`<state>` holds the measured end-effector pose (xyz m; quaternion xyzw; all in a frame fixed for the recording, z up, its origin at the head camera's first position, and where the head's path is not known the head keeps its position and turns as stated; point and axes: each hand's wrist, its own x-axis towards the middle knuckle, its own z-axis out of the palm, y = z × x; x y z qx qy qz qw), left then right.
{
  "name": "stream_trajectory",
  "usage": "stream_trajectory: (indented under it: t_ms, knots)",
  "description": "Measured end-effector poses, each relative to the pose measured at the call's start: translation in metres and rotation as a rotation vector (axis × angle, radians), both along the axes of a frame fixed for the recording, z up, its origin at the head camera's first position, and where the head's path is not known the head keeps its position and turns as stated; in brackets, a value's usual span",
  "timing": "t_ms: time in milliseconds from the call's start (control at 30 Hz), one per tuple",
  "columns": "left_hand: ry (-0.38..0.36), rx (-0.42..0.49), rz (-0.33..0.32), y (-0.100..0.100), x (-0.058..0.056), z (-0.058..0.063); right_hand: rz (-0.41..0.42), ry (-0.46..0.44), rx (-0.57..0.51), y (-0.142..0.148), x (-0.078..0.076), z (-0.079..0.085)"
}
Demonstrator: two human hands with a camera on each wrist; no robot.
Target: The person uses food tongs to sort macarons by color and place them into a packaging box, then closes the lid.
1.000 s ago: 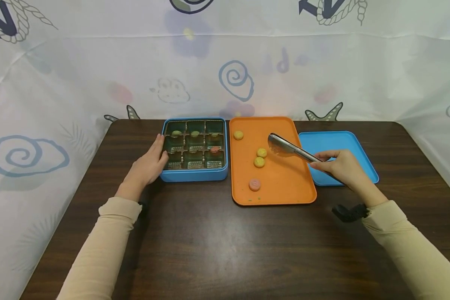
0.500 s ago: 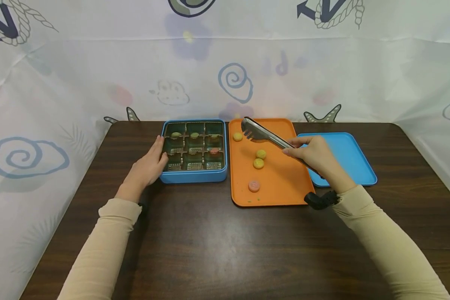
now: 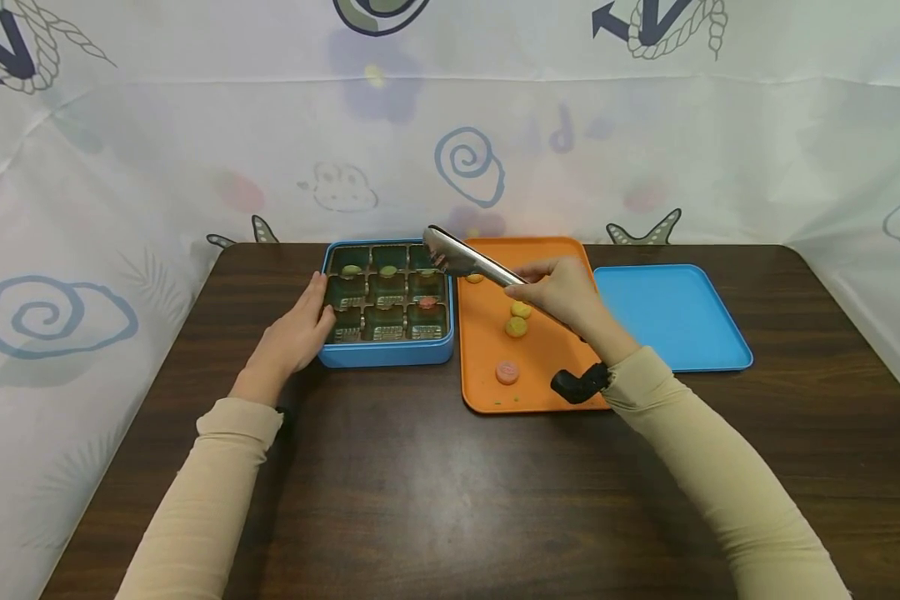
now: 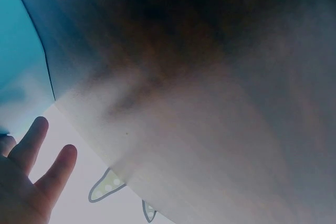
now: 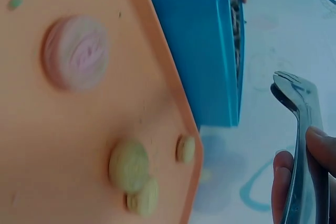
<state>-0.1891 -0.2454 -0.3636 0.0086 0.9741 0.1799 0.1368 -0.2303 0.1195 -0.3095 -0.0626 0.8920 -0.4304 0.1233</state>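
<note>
My left hand [image 3: 288, 337] rests with extended fingers against the left side of a blue box [image 3: 387, 357]. Inside, a divided insert holds three green macarons [image 3: 351, 271] in the back row and a pink macaron [image 3: 427, 302] at middle right. With my right hand [image 3: 562, 293] I grip metal tongs [image 3: 480, 263], their head above the box's back right corner. In the right wrist view the tongs [image 5: 304, 108] have their tips close together, and no macaron shows between them. Yellow macarons [image 3: 516, 327] and another pink macaron [image 3: 507, 372] lie on an orange tray [image 3: 487, 396].
A blue tray [image 3: 675, 317] lies right of the orange one, partly behind my right forearm. Small green crumbs [image 5: 15, 2] dot the orange tray. Behind the dark wooden table [image 3: 420, 475] hangs a printed white curtain [image 3: 285, 125].
My right hand has carried the tongs leftward, from over the orange tray to the box's back right corner. The left hand and box stay put.
</note>
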Motion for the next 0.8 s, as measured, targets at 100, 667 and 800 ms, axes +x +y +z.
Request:
stream_trajectory:
  t_ms: [100, 667, 800]
  knots:
    - [0.0, 0.001, 0.001, 0.0, 0.0, 0.0, 0.012, 0.009, -0.015, -0.013, 0.0, -0.003]
    - [-0.009, 0.004, -0.007, 0.0, -0.001, 0.002, 0.028, -0.007, -0.039, -0.056, -0.001, -0.019]
    - [-0.006, 0.004, -0.007, 0.0, -0.001, 0.001, 0.036, 0.006, -0.016, -0.059, 0.0, -0.021]
